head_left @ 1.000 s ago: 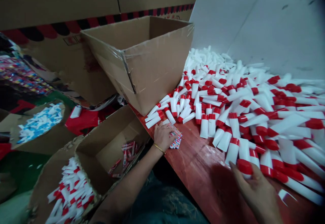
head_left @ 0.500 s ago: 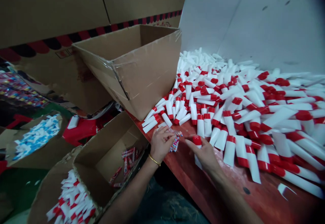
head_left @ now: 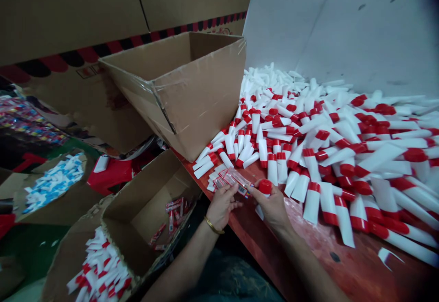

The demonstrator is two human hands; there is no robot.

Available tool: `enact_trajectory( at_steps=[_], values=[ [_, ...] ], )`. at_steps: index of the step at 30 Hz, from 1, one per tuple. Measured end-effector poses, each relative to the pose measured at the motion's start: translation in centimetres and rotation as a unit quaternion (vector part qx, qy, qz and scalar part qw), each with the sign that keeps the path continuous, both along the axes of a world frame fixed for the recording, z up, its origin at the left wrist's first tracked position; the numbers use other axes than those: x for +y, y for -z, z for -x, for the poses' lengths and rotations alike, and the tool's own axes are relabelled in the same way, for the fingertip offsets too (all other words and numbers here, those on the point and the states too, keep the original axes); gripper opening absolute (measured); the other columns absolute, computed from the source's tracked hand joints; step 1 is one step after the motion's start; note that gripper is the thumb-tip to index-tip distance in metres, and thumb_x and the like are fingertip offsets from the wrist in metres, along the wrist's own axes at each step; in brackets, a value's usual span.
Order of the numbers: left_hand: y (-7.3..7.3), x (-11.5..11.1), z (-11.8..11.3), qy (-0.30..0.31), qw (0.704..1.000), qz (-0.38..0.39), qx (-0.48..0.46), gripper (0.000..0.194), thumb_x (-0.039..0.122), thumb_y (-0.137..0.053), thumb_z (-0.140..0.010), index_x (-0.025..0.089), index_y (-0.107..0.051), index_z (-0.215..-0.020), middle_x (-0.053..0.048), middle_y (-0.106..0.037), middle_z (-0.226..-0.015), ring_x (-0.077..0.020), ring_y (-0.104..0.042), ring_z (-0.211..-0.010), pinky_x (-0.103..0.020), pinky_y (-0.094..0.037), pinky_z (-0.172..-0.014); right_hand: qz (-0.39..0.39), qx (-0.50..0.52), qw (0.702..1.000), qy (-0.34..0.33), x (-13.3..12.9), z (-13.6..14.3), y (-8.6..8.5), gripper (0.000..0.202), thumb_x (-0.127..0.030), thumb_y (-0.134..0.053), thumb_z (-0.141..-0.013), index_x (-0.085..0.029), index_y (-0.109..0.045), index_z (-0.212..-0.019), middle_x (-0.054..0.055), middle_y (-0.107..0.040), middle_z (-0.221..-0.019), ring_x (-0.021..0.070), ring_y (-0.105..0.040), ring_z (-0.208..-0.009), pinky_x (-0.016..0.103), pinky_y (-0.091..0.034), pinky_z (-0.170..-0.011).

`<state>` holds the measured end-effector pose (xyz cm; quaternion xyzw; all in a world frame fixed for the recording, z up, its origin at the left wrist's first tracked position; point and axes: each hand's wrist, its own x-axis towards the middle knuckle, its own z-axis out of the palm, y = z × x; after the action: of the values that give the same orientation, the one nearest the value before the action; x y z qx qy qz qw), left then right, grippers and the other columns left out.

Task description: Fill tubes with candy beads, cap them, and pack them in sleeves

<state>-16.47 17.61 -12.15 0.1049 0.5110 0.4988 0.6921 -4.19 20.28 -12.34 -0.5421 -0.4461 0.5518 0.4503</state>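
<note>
My right hand (head_left: 272,208) is closed around a white tube with a red cap (head_left: 265,187). The cap shows above the fingers, while the hand covers much of the tube's body. Its thumb and fingertip also meet the right end of a clear printed plastic sleeve (head_left: 242,181). My left hand (head_left: 221,206), with a gold bangle at the wrist, has its fingers at the sleeve's lower edge and seems to hold it lightly; its thumb sticks out to the right. More printed sleeves (head_left: 221,182) lie flat beside the left fingertips.
A large heap of white tubes with red caps (head_left: 312,201) covers the red table (head_left: 334,274). An open cardboard box (head_left: 206,96) stands at its far left. Below the table edge, another carton (head_left: 151,201) contains sleeved tubes (head_left: 176,215); left of it lie loose tubes (head_left: 101,265).
My right hand has moved left with the capped tube and now touches the sleeve. My left hand has turned and lowered slightly, uncovering the sleeves on the table.
</note>
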Motion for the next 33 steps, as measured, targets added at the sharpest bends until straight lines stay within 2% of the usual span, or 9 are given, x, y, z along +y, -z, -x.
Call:
enact_trajectory(
  at_steps=[3, 7, 11, 14, 17, 19, 24, 29, 33],
  values=[
    [-0.3, 0.1, -0.9, -0.019, 1.000, -0.003, -0.001, 0.049, 0.047, -0.079, -0.043, 0.012, -0.063, -0.073, -0.002, -0.061, -0.065, -0.0101, -0.054, -0.057, -0.022, -0.045, -0.053, 0.007, 0.002, 1.000, 0.021, -0.1, 0.1, 0.0, 0.033, -0.039, -0.072, -0.062, -0.017, -0.049, -0.069, -0.008, -0.045, -0.047, 0.0072, -0.038, -0.042, 0.019, -0.031, -0.042],
    [-0.3, 0.1, -1.8, -0.059, 0.997, -0.035, 0.030, 0.048, 0.051, -0.076, -0.048, 0.010, -0.063, -0.070, -0.003, -0.062, -0.063, -0.0101, -0.054, -0.056, -0.021, -0.042, -0.052, 0.006, -0.007, 1.000, 0.020, -0.3, 0.1, -0.2, 0.034, -0.043, -0.070, -0.064, -0.016, -0.050, -0.072, -0.006, -0.047, -0.054, 0.0082, -0.041, -0.045, 0.020, -0.035, -0.044],
    [-0.1, 0.4, -1.3, -0.110, 0.993, -0.044, -0.002, 0.040, 0.047, -0.076, -0.052, 0.013, -0.060, -0.067, -0.001, -0.062, -0.066, -0.0104, -0.056, -0.061, -0.023, -0.046, -0.058, -0.001, 0.039, 0.998, -0.049, -1.2, -1.2, -0.5, 0.033, -0.048, -0.048, -0.081, -0.018, -0.048, -0.094, -0.004, -0.051, -0.064, 0.0097, -0.044, -0.044, 0.022, -0.037, -0.043],
    [0.0, 0.5, -0.8, -0.113, 0.992, -0.059, -0.023, 0.038, 0.044, -0.076, -0.054, 0.014, -0.060, -0.070, 0.000, -0.062, -0.070, -0.0107, -0.056, -0.064, -0.024, -0.048, -0.060, -0.056, -0.048, 0.990, -0.117, -2.1, -2.7, -1.3, 0.029, -0.042, -0.039, -0.086, -0.019, -0.045, -0.103, -0.001, -0.053, -0.072, 0.0125, -0.049, -0.054, 0.024, -0.040, -0.048],
    [0.0, 0.3, -0.8, -0.087, 0.993, -0.072, -0.022, 0.037, 0.044, -0.075, -0.057, 0.013, -0.061, -0.072, -0.001, -0.062, -0.070, -0.0108, -0.055, -0.063, -0.024, -0.047, -0.060, -0.137, -0.220, 0.951, -0.168, -2.9, -3.4, -2.5, 0.028, -0.035, -0.043, -0.085, -0.019, -0.044, -0.108, 0.004, -0.057, -0.087, 0.0160, -0.054, -0.069, 0.027, -0.045, -0.062],
    [0.1, 0.1, -1.0, -0.075, 0.993, -0.091, -0.005, 0.036, 0.044, -0.074, -0.059, 0.013, -0.061, -0.071, -0.001, -0.062, -0.069, -0.0106, -0.055, -0.062, -0.024, -0.046, -0.062, -0.177, -0.286, 0.921, -0.199, -3.1, -3.3, -3.1, 0.029, -0.031, -0.043, -0.086, -0.019, -0.043, -0.112, 0.007, -0.060, -0.096, 0.0184, -0.057, -0.078, 0.030, -0.046, -0.069],
    [0.3, -0.3, -1.3, -0.041, 0.992, -0.110, 0.042, 0.036, 0.046, -0.070, -0.063, 0.013, -0.062, -0.077, -0.001, -0.062, -0.070, -0.0111, -0.055, -0.064, -0.022, -0.043, -0.062, -0.213, -0.368, 0.884, -0.192, -3.0, -2.6, -2.8, 0.044, -0.031, -0.042, -0.084, -0.014, -0.036, -0.125, 0.014, -0.060, -0.108, 0.0242, -0.060, -0.091, 0.036, -0.049, -0.075],
    [0.0, -0.4, -1.5, -0.015, 0.988, -0.130, 0.082, 0.037, 0.043, -0.071, -0.063, 0.014, -0.058, -0.083, 0.002, -0.060, -0.063, -0.0089, -0.053, -0.057, -0.019, -0.040, -0.056, -0.218, -0.400, 0.870, -0.191, -2.9, -2.3, -2.1, 0.053, -0.033, -0.040, -0.085, -0.008, -0.030, -0.131, 0.017, -0.062, -0.101, 0.0256, -0.063, -0.085, 0.038, -0.051, -0.068],
    [-0.2, -0.3, -2.0, -0.024, 0.993, -0.102, 0.061, 0.040, 0.041, -0.076, -0.056, 0.014, -0.058, -0.079, 0.002, -0.060, -0.060, -0.0082, -0.052, -0.051, -0.020, -0.040, -0.053, -0.267, -0.443, 0.842, -0.156, -2.9, -2.3, -1.3, 0.053, -0.030, -0.041, -0.084, -0.008, -0.031, -0.131, 0.018, -0.061, -0.104, 0.0268, -0.062, -0.086, 0.039, -0.051, -0.068]
  ],
)
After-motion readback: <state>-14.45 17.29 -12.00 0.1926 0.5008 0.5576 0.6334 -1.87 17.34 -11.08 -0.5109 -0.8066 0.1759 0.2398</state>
